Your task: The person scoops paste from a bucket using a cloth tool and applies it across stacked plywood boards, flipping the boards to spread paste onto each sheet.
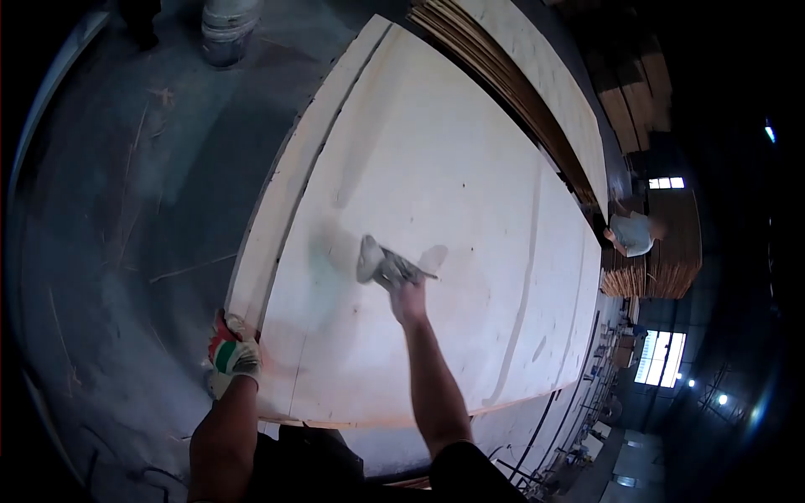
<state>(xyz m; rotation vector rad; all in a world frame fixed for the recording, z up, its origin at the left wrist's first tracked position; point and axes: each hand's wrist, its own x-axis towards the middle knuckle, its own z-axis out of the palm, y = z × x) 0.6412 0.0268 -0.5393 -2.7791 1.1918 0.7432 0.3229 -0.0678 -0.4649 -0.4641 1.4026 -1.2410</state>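
A large pale plywood sheet [419, 184] lies in front of me, with light grey smears and small dark spots on its face. My right hand [407, 293] is over the middle of the sheet, closed round a putty knife [407, 263] with a dark straight edge. Beside the knife, a greyish patch [433, 256] of what looks like filler shows on the wood. My left hand [236, 350], in a white glove with red and green bands, is closed at the sheet's near left edge. What its fingers hold is hidden.
Another stack of thin sheets [511, 75] stands just beyond the far edge. A person [631, 234] is at the right, near piled boards [676, 243]. A whitish bucket [229, 32] stands on the grey floor [168, 193], where thin wood strips lie.
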